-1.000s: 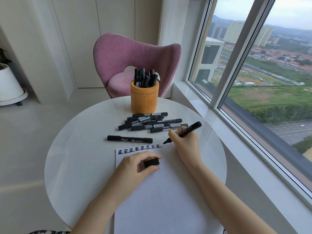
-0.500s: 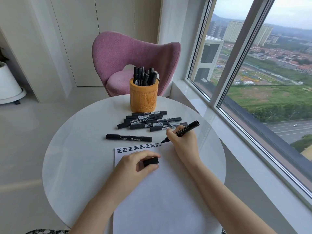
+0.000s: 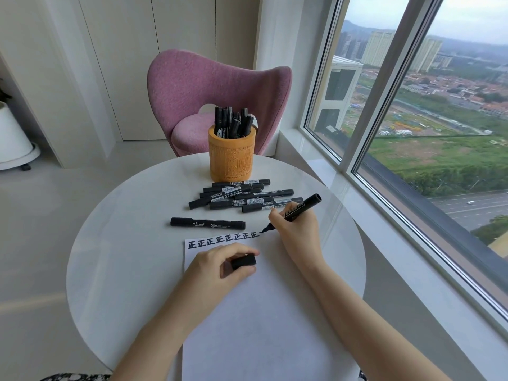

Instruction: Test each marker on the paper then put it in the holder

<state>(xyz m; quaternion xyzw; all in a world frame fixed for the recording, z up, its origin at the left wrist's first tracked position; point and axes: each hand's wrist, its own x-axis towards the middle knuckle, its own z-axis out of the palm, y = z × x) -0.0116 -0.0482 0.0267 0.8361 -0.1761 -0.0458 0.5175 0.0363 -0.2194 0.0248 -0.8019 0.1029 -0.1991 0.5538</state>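
Note:
A white sheet of paper (image 3: 258,312) lies on the round white table (image 3: 121,243), with a row of black characters along its top edge. My right hand (image 3: 297,235) grips an uncapped black marker (image 3: 301,207), its tip down at the right end of that row. My left hand (image 3: 220,266) rests on the paper and pinches the black cap (image 3: 244,261). One capped marker (image 3: 207,223) lies alone above the paper. Several more markers (image 3: 242,196) lie in a pile behind it. An orange carved holder (image 3: 232,158) with several markers stands at the table's far side.
A pink armchair (image 3: 220,89) stands right behind the table. A large window (image 3: 428,119) and its sill run along the right. A white planter (image 3: 13,138) on wheels sits on the floor at the far left.
The marker tip has come down a little and left onto the paper's top edge at the end of the row. My left hand and the cap have stayed put.

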